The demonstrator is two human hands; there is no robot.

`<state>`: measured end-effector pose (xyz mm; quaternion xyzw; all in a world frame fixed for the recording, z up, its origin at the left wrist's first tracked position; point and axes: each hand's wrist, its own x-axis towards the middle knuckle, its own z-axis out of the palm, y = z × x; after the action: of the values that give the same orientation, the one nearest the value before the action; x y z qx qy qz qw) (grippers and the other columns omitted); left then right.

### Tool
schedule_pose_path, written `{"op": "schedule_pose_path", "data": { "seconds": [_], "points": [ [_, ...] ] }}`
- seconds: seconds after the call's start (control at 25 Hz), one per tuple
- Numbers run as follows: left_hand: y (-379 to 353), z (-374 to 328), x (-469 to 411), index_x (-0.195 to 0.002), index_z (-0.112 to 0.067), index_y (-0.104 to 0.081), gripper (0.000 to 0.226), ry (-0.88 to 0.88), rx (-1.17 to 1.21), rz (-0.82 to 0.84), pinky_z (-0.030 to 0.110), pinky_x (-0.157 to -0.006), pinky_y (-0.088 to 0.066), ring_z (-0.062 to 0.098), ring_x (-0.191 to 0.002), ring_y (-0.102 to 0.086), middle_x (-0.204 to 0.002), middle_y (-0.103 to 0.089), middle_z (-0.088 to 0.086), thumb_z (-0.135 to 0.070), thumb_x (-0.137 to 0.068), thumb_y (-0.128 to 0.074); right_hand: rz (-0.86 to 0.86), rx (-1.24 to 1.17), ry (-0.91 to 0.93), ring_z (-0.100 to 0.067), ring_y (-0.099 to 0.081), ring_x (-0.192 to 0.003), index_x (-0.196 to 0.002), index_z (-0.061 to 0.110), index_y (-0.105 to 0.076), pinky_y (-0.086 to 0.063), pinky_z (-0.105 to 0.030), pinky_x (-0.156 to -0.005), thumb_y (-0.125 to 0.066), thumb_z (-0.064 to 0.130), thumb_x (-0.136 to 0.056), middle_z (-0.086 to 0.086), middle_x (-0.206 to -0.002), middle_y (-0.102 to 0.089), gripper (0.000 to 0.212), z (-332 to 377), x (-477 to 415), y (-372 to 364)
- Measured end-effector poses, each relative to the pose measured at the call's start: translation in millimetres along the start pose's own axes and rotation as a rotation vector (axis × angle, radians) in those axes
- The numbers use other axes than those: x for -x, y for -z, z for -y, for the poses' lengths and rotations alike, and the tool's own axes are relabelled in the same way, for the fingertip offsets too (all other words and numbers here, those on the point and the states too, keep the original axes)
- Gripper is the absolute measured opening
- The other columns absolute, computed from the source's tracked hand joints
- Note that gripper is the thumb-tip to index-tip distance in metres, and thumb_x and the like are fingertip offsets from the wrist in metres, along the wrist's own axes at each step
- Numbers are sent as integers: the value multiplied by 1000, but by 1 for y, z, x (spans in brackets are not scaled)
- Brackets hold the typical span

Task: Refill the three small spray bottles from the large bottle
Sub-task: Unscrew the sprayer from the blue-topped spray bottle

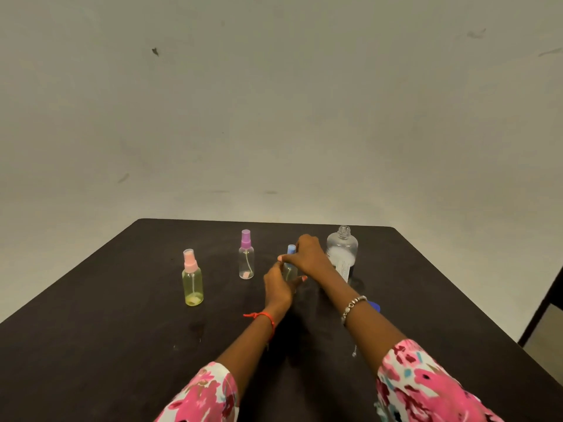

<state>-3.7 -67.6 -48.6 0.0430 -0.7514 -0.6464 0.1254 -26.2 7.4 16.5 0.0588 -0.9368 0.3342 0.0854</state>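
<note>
**A:** What are the hands on?

**B:** Both are on the blue-capped spray bottle [290, 269], which stands upright on the table, a little right of the middle. The left hand [278, 283] wraps fingers and thumb round the lower body from the near side. The right hand [308, 254] comes in from the right and curls its fingers over the spray head, so only a bit of the blue top shows beside the knuckles.

**A:** Is the head screwed on or loose?

**B:** I cannot tell, because the fingers cover the joint.

**A:** And the large bottle?

**B:** The large bottle [342, 248] stands upright just behind the right hand, near the table's far right corner. Its neck is bare, with the threads showing. The body is clear, with something whitish across the middle and a label lower down. A blue lid [375, 306] lies on the table nearer the person, mostly hidden behind the right wrist.

**A:** The other two small ones?

**B:** Both are upright, capped and untouched, to the left of the hands. The purple-capped spray bottle [246, 260] is clear and stands near the left hand. The pink-capped spray bottle [192, 283] looks yellowish and stands further left and nearer.

**A:** Anything else?

**B:** The table [122, 330] is dark. There is a silver bracelet [353, 306] on the right wrist and a red thread [262, 315] on the left. The person wears pink floral sleeves [207, 394]. A pale, scuffed wall [274, 102] is behind.
</note>
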Motion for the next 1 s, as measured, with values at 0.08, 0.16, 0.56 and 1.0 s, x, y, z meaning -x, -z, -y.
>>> {"op": "schedule_pose_path", "data": {
  "seconds": [0.08,0.16,0.56,1.0],
  "points": [
    [-1,-1,-1,-94,2,-64,24,-6,-18,-25,14,-51,-48,13,-71,-58,-76,-63,7,-7,-91,-41,33,25,-9,-17,-42,-61,-58,19,-27,-25,-19,-44,-70,22,-78,0,-67,-33,48,2,-1,-1],
    [0,0,-1,-90,4,-64,18,-46,-51,-22,8,-49,-44,8,-66,-56,-71,-61,4,0,-89,-46,101,53,6,-13,-39,-53,-58,15,-31,-28,-19,-43,-67,14,-79,-1,-66,-35,42,3,-3,2],
    [12,-8,-4,-97,2,-64,20,-110,-59,49,16,-64,-51,17,-81,-63,-87,-65,12,-2,-78,-67,346,110,216,-21,-56,-88,-96,2,-64,-45,-26,-72,-61,2,-75,-14,-99,-64,21,22,-5,32],
    [25,-24,4,-99,6,-61,17,-93,-1,53,45,-85,-54,31,-90,-64,-83,-61,8,2,-83,-59,211,262,194,-21,-51,-79,-79,9,-52,-40,-23,-57,-67,29,-79,-11,-90,-54,25,32,8,36]
  ]
}}
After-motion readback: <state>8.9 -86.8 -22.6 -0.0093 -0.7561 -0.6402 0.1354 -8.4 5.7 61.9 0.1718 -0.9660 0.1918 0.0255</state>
